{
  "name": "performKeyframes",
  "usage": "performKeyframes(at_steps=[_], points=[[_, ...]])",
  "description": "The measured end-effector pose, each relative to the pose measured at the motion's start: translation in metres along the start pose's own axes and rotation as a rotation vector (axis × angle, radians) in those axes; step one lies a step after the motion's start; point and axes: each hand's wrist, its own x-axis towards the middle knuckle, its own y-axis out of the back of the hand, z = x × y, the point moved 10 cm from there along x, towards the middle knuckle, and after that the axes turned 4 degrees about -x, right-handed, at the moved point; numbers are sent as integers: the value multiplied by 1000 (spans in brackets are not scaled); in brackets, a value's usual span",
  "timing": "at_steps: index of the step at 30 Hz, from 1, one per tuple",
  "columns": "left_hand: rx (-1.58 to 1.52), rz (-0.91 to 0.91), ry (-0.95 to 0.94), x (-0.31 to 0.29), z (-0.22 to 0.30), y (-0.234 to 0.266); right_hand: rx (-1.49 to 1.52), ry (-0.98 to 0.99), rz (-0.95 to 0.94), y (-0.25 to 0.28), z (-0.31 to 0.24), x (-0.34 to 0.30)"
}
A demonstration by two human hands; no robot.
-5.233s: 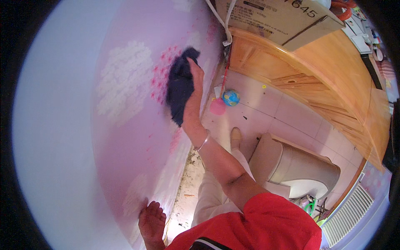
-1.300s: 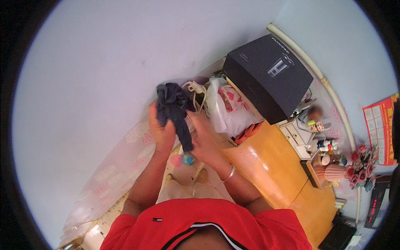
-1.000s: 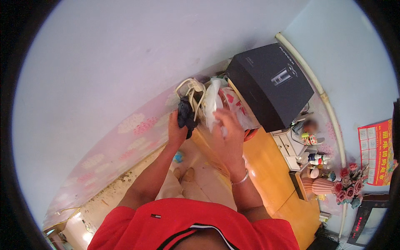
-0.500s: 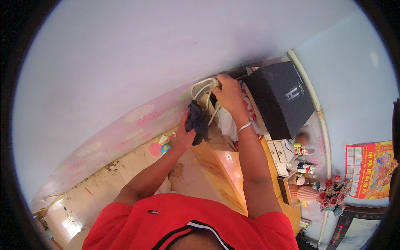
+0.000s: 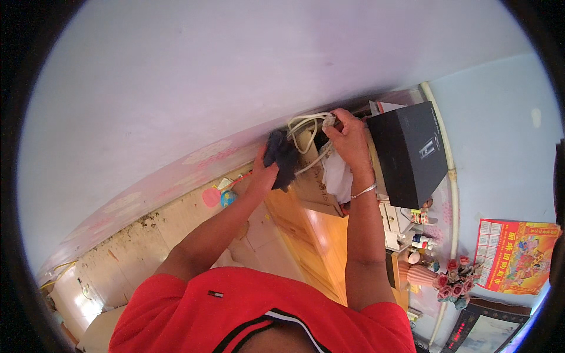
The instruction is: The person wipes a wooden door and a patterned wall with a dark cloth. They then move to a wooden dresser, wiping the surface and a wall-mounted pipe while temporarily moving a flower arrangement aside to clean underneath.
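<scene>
My left hand (image 5: 264, 172) is closed around a dark, crumpled cloth (image 5: 283, 157), held beside an open cardboard box (image 5: 315, 191). Above that box, my right hand (image 5: 348, 138) grips a bundle of white cable (image 5: 306, 122). Loops of the cable hang leftward toward the cloth, and one strand runs down across the box's edge. Inside the box lies a white bag-like item (image 5: 338, 178); the rest of its contents is mostly hidden by my right forearm.
A tall black box (image 5: 408, 156) stands right of my right hand, near a pale wall pipe (image 5: 452, 194). Below are small white drawers (image 5: 394, 219), figurines and a pink vase of roses (image 5: 453, 279). A wooden cabinet (image 5: 306, 235) supports the boxes. The wall (image 5: 194, 88) rises close behind.
The view has shifted, so the boxes and both hands appear a little further right. My hands keep their hold on the cloth and the cable; the cloth sits slightly nearer the wall.
</scene>
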Motion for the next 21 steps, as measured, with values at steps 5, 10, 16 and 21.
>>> performKeyframes(at_steps=[5, 10, 16, 21], points=[[690, -87, -472, 0, 36, -42, -66, -46, -43, -2, 4, 0], [556, -11, -294, 24, -51, 27, -92, 35, 117, 33, -65, -22], [-34, 46, 221, 1, -78, 14, -301, 2, 406, 77, -75, -128], [351, -80, -182, -37, 30, -68, -523, 84, 381, 51, -53, -173]])
